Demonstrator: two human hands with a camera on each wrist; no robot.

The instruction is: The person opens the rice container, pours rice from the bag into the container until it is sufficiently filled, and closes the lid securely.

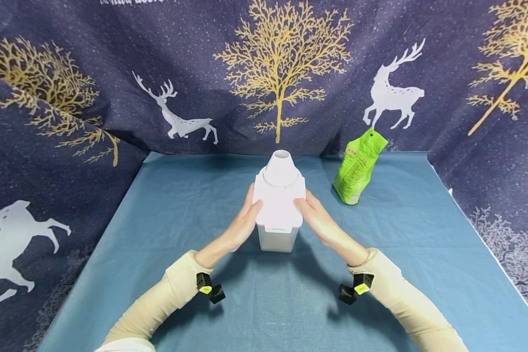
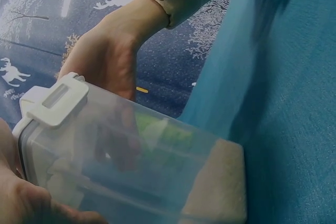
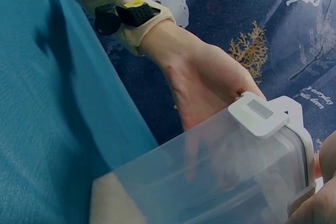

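A clear plastic storage container (image 1: 276, 241) with a white lid (image 1: 279, 212) stands upright at the middle of the cloth. On the lid's far part sits a white cone (image 1: 280, 171), its narrow open end up. My left hand (image 1: 244, 220) holds the container's left side, thumb over the lid's edge. From the right, my right hand (image 1: 318, 217) grips it in the same way. In the left wrist view, pale, grain-like contents (image 2: 218, 182) lie at the container's bottom, and a white latch (image 2: 59, 98) hooks the lid at one side. The right wrist view shows a similar latch (image 3: 258, 114).
A bright green bag (image 1: 357, 171) with a hanging hole at its top stands to the right, behind my right hand. Blue cloth (image 1: 176, 205) covers the table. A dark fabric (image 1: 229, 117) with deer and trees hangs along the back and sides.
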